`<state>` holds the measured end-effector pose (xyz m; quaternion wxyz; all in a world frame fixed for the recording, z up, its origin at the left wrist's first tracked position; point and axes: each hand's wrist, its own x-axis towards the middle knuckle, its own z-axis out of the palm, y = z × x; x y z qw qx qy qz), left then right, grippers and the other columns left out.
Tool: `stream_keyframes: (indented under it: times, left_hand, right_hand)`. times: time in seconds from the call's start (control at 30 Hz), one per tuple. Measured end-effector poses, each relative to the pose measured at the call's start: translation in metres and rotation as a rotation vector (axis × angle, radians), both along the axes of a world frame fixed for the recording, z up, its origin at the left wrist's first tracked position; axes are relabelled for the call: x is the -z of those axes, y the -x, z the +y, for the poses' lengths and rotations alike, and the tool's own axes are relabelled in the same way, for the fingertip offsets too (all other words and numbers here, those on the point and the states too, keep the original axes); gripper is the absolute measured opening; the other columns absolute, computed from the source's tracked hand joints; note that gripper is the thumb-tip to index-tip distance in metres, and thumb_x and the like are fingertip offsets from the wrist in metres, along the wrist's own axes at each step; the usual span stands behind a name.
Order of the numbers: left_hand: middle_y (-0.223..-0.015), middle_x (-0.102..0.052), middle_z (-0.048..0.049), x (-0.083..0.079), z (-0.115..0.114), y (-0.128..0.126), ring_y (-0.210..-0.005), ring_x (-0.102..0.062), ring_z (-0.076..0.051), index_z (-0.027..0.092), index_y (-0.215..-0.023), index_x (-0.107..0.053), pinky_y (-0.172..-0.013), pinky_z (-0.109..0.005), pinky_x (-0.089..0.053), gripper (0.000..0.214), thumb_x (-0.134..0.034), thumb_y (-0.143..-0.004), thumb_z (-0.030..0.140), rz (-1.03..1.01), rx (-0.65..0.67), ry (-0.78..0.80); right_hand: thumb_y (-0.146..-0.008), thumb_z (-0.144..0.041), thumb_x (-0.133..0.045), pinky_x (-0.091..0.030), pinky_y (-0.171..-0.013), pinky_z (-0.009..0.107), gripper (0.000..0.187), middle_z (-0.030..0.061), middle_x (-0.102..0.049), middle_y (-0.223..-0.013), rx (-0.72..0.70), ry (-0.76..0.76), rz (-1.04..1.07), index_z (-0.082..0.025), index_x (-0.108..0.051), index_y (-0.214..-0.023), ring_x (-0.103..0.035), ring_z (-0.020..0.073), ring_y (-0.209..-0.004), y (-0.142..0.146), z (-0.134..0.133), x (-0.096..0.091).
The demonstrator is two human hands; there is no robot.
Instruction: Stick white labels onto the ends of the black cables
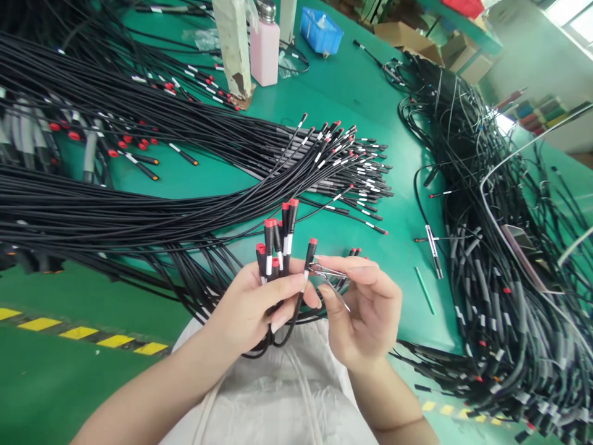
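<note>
My left hand point(252, 309) grips a bunch of black cables with red-capped connectors point(277, 244), their ends pointing up. One cable point(309, 254) stands a little apart to the right, held by my left thumb. My right hand point(365, 312) holds thin metal tweezers point(327, 271), whose tips touch that cable just below its red cap. Both hands hover over my lap at the front edge of the green table point(324, 99).
A large fan of black cables point(185, 185) with white labels spreads across the table from the left. A tangled cable heap point(491, 259) fills the right side. A pink bottle point(265, 49), a blue bin point(320, 29) and cardboard boxes point(407, 38) stand at the back. White cloth point(278, 395) covers my lap.
</note>
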<state>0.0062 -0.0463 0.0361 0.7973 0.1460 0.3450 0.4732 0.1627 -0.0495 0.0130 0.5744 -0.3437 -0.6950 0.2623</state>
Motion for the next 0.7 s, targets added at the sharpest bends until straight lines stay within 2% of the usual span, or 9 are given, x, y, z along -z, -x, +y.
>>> stream_keyframes:
  times: [0.13, 0.23, 0.37, 0.5, 0.7]
  left_hand:
    - [-0.061, -0.077, -0.0069, 0.0023, -0.0006, -0.0004, -0.032, -0.046, -0.001, 0.015, -0.074, -0.08, -0.035, -0.009, -0.03, 0.013, -0.089, -0.071, 0.024, -0.009, 0.006, 0.029]
    - [-0.061, -0.077, -0.0068, 0.0039, -0.0008, -0.0019, -0.034, -0.047, -0.001, 0.016, -0.076, -0.08, -0.036, -0.009, -0.033, 0.017, -0.093, -0.067, 0.024, -0.023, -0.015, 0.061]
    - [-0.057, -0.075, -0.0046, 0.0037, -0.001, -0.0033, -0.035, -0.048, -0.001, 0.016, -0.077, -0.08, -0.038, -0.009, -0.036, 0.021, -0.095, -0.064, 0.023, -0.042, -0.03, 0.099]
    - [-0.058, -0.074, -0.0026, 0.0044, -0.0016, -0.0029, -0.036, -0.047, -0.001, 0.016, -0.077, -0.079, -0.037, -0.008, -0.036, 0.02, -0.094, -0.066, 0.02, -0.067, -0.036, 0.095]
    - [-0.057, -0.071, -0.0004, 0.0036, -0.0023, -0.0041, -0.036, -0.046, -0.001, 0.017, -0.078, -0.076, -0.037, -0.008, -0.036, 0.022, -0.094, -0.066, 0.018, -0.083, -0.053, 0.108]
  right_hand:
    - [-0.089, 0.002, -0.061, -0.051, -0.081, 0.042, 0.038, 0.0065, -0.078, -0.111, 0.046, 0.024, -0.026, -0.023, -0.055, -0.117, -0.066, 0.0218, -0.095, -0.0025, 0.0004, 0.0005]
    - [-0.092, -0.005, -0.062, -0.055, -0.083, 0.045, 0.034, 0.0063, -0.078, -0.109, 0.029, 0.036, 0.009, -0.024, -0.054, -0.119, -0.069, 0.0227, -0.097, -0.0013, 0.0021, 0.0012]
    - [-0.094, -0.007, -0.061, -0.06, -0.095, 0.053, 0.039, 0.0076, -0.075, -0.114, -0.001, 0.029, 0.099, -0.025, -0.05, -0.127, -0.071, 0.0249, -0.113, 0.0035, 0.0015, 0.0011]
    - [-0.092, -0.001, -0.058, -0.066, -0.089, 0.046, 0.045, 0.0096, -0.072, -0.121, -0.029, 0.047, 0.134, -0.024, -0.05, -0.13, -0.074, 0.0222, -0.109, 0.006, -0.0033, 0.0013]
    - [-0.089, 0.005, -0.058, -0.064, -0.095, 0.046, 0.052, 0.0118, -0.071, -0.124, -0.063, -0.005, 0.109, -0.021, -0.049, -0.134, -0.072, 0.0231, -0.114, 0.0053, -0.0042, 0.0049]
